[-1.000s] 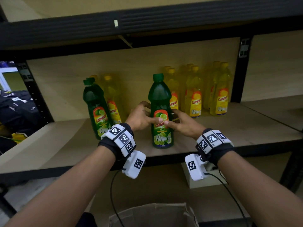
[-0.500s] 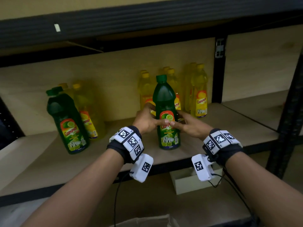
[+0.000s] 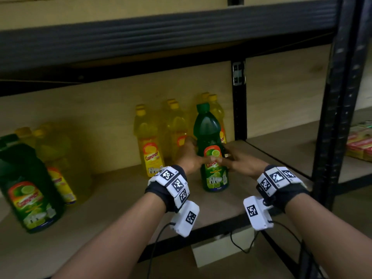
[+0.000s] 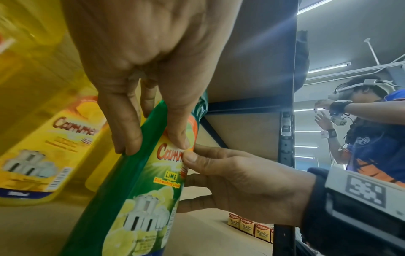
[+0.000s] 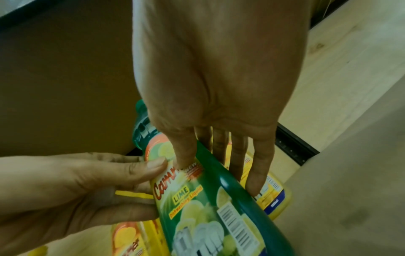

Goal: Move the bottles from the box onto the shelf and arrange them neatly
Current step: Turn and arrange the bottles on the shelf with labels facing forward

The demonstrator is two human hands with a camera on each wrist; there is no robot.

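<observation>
I have both hands on one green bottle [image 3: 211, 150] of lime dishwashing liquid that stands upright on the wooden shelf [image 3: 112, 200], toward its right end and close to the black upright post [image 3: 239, 101]. My left hand [image 3: 188, 156] wraps the bottle from the left, fingers curled round its side and thumb pressed on the front label; the left wrist view shows the thumb tip on the orange part of the label and the fingers lying along the green side. My right hand [image 3: 240, 162] grips it from the right in the same way, thumb on the label beside the left thumb, fingers reaching round the far side. In the right wrist view the two thumbs nearly meet on the label above the word LIME. Just behind the green bottle stand yellow bottles [image 3: 177, 127] of the same brand in a loose group against the back panel, one [image 3: 150, 146] a little forward and to the left of my hands. Well apart, at the left end of the shelf, a second green bottle [image 3: 30, 186] stands near the front with more yellow ones [image 3: 58, 162] behind it; that part is blurred. In the next bay on the right lie some red and yellow packs [image 3: 360, 141]. A white box [image 3: 217, 252] sits on the level below the shelf.
</observation>
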